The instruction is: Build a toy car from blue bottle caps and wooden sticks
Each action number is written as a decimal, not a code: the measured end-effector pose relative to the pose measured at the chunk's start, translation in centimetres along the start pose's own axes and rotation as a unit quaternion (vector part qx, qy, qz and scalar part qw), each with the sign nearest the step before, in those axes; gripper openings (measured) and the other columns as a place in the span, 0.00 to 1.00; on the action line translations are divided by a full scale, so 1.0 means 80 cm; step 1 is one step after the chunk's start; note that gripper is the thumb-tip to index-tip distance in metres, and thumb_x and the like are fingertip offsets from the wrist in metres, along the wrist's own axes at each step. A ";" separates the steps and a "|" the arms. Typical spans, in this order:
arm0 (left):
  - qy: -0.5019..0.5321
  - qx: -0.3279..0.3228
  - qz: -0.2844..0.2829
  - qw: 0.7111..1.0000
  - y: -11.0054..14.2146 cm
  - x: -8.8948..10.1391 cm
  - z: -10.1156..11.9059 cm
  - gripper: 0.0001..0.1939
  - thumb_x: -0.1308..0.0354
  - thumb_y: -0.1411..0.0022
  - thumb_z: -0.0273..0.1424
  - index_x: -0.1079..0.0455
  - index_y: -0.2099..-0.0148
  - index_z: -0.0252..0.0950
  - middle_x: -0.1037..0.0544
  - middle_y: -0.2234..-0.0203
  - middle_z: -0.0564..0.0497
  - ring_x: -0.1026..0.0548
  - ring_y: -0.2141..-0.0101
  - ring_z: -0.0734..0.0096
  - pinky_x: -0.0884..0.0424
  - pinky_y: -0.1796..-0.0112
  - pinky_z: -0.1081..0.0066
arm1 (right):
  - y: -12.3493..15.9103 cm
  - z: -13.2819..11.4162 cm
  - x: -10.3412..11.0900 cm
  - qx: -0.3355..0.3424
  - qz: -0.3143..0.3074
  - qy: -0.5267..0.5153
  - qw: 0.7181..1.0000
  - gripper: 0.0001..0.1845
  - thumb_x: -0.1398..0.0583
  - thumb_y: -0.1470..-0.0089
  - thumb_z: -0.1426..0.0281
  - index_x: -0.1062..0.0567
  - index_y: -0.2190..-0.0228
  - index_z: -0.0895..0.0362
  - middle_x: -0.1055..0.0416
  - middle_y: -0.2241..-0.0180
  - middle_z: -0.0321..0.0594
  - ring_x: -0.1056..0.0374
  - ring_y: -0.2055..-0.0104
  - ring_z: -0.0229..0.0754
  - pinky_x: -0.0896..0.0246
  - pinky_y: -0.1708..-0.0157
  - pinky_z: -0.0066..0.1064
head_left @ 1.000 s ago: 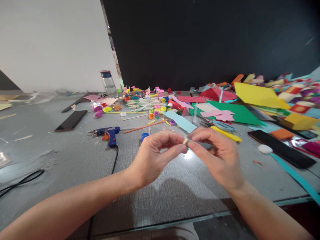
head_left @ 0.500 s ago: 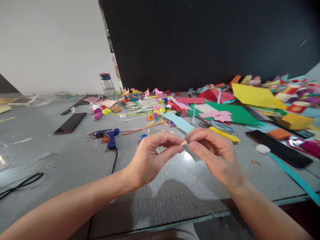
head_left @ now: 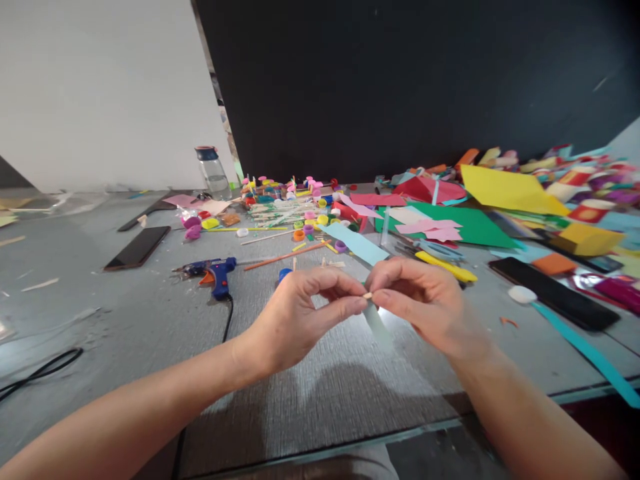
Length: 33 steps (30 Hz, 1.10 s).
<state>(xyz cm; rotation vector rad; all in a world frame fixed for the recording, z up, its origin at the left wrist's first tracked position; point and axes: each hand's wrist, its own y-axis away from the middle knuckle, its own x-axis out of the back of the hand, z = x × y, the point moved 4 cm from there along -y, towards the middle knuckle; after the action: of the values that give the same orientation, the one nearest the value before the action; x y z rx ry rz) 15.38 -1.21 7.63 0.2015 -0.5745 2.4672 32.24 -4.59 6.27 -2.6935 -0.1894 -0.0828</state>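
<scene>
Between the fingertips of my left hand and my right hand is a short piece of pale wooden stick. My left thumb and forefinger pinch one end, my right ones the other. A pale greenish paper strip hangs below the stick; whether it is fixed to the stick is hidden by the fingers. Both hands hover over the grey table. Just behind them lies a light blue paper strip, and a blue cap sits beyond my left hand.
A blue glue gun with a black cord lies at left, near a phone. Bottle caps and sticks spread across the back. Coloured paper, a yellow cutter and another phone lie at right. A water bottle stands behind.
My right fingers have shifted on the stick, so more of it shows. The paper strip now hangs lower and more steeply beneath it. The left hand has barely moved.
</scene>
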 end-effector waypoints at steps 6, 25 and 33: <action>0.053 0.029 -0.023 0.998 0.001 -0.004 -0.004 0.07 0.37 0.37 0.32 0.21 0.65 0.35 0.22 0.74 0.51 0.28 0.71 0.71 0.33 0.66 0.70 | -0.001 0.003 -0.002 -0.021 0.000 -0.020 1.000 0.06 0.34 0.43 0.65 0.22 0.72 0.52 0.31 0.75 0.34 0.37 0.73 0.37 0.42 0.77 0.29; 0.200 0.070 -0.003 0.977 0.005 -0.020 -0.013 0.08 0.36 0.39 0.33 0.24 0.67 0.34 0.28 0.77 0.54 0.35 0.74 0.75 0.38 0.70 0.73 | 0.005 0.010 -0.015 0.049 0.021 -0.064 0.997 0.06 0.37 0.39 0.69 0.26 0.69 0.52 0.33 0.71 0.33 0.40 0.72 0.35 0.45 0.75 0.28; 0.295 0.073 0.002 0.953 0.008 -0.028 -0.025 0.10 0.34 0.38 0.35 0.25 0.68 0.34 0.26 0.77 0.54 0.31 0.73 0.77 0.35 0.65 0.73 | 0.008 0.000 -0.024 0.126 0.024 -0.104 0.986 0.05 0.40 0.36 0.71 0.26 0.66 0.52 0.34 0.71 0.35 0.38 0.69 0.38 0.40 0.70 0.32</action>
<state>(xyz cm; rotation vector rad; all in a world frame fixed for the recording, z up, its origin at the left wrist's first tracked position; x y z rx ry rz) 16.81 -1.97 4.99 -0.4693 -0.1330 2.4028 30.46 -5.43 5.83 -2.4478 -0.1855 0.2242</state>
